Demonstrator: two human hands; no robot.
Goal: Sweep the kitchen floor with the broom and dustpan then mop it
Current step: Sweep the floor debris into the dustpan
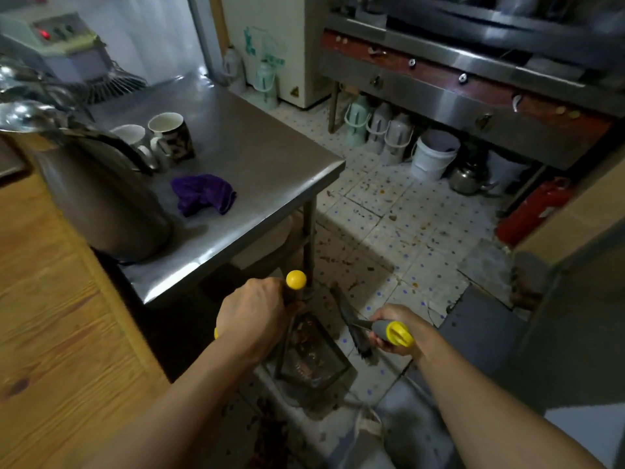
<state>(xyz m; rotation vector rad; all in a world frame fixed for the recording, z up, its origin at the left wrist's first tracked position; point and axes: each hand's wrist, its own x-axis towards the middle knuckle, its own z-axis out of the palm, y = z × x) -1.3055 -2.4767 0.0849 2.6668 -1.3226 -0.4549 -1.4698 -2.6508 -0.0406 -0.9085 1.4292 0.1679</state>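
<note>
My left hand [252,318] grips the upright handle of a dark dustpan [313,358]; the handle ends in a yellow knob [296,279]. Brown debris lies in the dustpan's tray, which rests on the tiled floor [399,231] by the table leg. My right hand [394,330] is closed around the grey and yellow handle of a small broom [355,328]. The broom's dark bristles point down just to the right of the tray. Crumbs and stains are scattered over the tiles.
A steel table [257,164] with two mugs [172,135], a purple cloth [203,194] and a large pot stands to the left, next to a wooden counter [50,316]. Jugs, a white bucket [434,154], a kettle [468,179] and a red extinguisher [531,211] sit under the stove at right.
</note>
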